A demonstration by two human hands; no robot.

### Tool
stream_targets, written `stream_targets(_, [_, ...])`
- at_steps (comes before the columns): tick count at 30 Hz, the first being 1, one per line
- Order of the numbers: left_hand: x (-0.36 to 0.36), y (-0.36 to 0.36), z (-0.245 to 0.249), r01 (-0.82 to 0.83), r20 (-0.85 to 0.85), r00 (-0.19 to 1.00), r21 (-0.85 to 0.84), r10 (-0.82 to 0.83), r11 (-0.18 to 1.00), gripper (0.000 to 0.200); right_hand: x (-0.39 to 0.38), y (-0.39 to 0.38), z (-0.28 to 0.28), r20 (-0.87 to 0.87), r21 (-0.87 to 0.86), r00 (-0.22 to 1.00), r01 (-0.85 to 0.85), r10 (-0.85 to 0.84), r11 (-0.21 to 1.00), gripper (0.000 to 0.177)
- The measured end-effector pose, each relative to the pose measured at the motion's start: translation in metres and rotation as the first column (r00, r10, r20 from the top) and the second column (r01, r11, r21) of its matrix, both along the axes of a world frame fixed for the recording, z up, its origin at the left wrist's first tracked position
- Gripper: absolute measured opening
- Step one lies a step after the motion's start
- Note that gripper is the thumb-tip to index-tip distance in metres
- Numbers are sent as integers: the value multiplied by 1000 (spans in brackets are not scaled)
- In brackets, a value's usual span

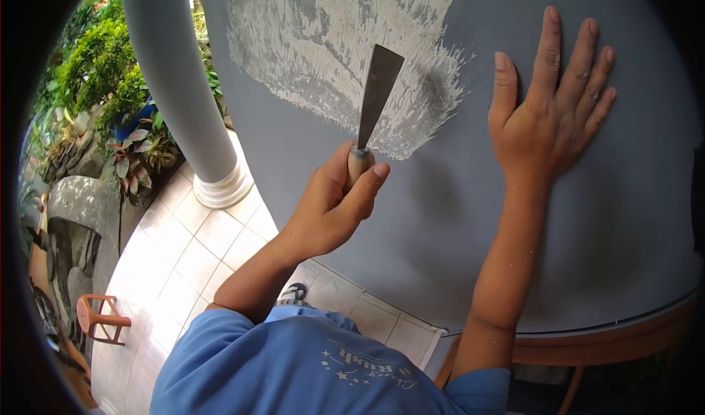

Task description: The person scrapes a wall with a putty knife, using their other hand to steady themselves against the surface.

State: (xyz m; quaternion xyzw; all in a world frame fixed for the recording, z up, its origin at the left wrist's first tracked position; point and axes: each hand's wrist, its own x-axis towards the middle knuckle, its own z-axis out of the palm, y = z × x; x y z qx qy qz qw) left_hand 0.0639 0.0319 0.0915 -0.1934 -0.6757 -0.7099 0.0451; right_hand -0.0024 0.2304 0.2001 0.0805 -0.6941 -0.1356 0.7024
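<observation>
My left hand (323, 209) is wrapped round the wooden handle of a putty knife (380, 88). Its dark metal blade points up, widening toward the tip, and overlaps the rough pale patch (316, 37) on the grey wall (455, 268). That patch has ragged, streaked edges, with grey showing through in places. To the right, my right hand (551, 99) lies flat on the smooth grey surface, fingers spread and thumb apart, holding nothing. Dusty pale marks show on its fingers.
A white round column (172, 70) stands at left on the tiled floor (176, 257). Beyond it are green plants (95, 70) and rocks (81, 202). A small orange stool (103, 316) is at lower left. Brown wooden furniture (609, 345) runs along the wall's lower right edge.
</observation>
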Motion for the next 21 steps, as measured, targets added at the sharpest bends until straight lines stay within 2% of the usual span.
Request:
stream_targets(2, [-5, -3, 3, -216, -146, 972, -250, 184, 944, 23, 0, 0, 0, 4, 2, 1000, 12, -12, 1000, 60])
stream_targets(5, [-12, -5, 1, -279, -203, 950, -219, 236, 935, 28, 1, 1, 0, 4, 8, 1000, 15, -15, 1000, 60])
stream_targets(8, [-17, -5, -12, -143, -176, 978, -191, 109, 971, 31, 1, 3, 0, -1, 15, 1000, 19, -19, 1000, 59])
stream_targets(10, [-17, -4, -6, -26, -63, 998, -111, 19, 993, 30, 0, 3, 0, -10, 20, 1000, 7, -7, 1000, 58])
stream_targets(13, [-27, -2, -8, 178, 75, 979, 116, -187, 977, 27, 1, 2, 0, -19, 23, 1000, -4, 4, 1000, 58])
stream_targets(15, [-29, 1, -11, 339, 123, 910, 329, -396, 881, 24, 2, 2, 0, -4, 17, 1000, 31, -31, 999, 58])
stream_targets(17, [-26, 5, -13, 481, 104, 770, 556, -630, 678, 23, 2, 2, 0, -10, 15, 1000, 19, -19, 1000, 58])
stream_targets(21, [-13, 4, -13, 372, 179, 854, 446, -488, 814, 27, 3, 2, 0, 6, 11, 999, 37, -37, 999, 58])
